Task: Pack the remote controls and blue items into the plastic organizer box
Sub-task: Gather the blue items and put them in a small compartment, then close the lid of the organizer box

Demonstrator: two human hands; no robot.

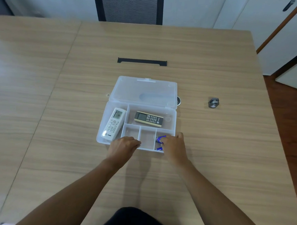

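A clear plastic organizer box (171, 129) lies open on the table, its lid (143, 92) folded back. A white remote (113, 123) rests in the long left compartment. A dark remote with a beige edge (148, 119) lies in the wide back compartment. Small blue items (160, 139) sit in the front right compartment. My right hand (174, 146) reaches into that compartment, fingers closed on the blue items. My left hand (123, 145) is curled on the box's front rim, over the front left compartment.
A small grey metal object (213, 102) sits on the table to the right of the box. A black cable slot (142, 61) is set in the tabletop behind the box. A mesh-backed chair (128, 6) stands at the far edge.
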